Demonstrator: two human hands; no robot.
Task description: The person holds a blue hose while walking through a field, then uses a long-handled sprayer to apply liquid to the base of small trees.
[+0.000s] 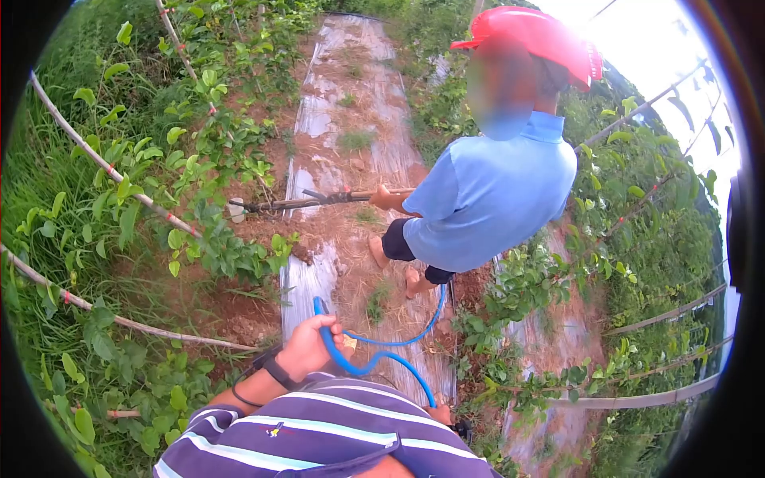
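My left hand [312, 344], with a dark band on its wrist, is closed around a blue hose [362, 370] close to the hose's upper end. From there the hose bends down across my front to my right hand [440, 414]. Only part of my right hand shows beside my striped shirt, and its fingers look wrapped around the hose. Another stretch of blue hose curves over the ground toward the other person's feet.
A person in a blue shirt and red cap [526, 40] stands ahead, holding a bundle of sticks [319, 199] across the path. Plastic sheeting [309, 275] with dry straw covers the ground. Leafy vines on bent poles [119, 177] line both sides.
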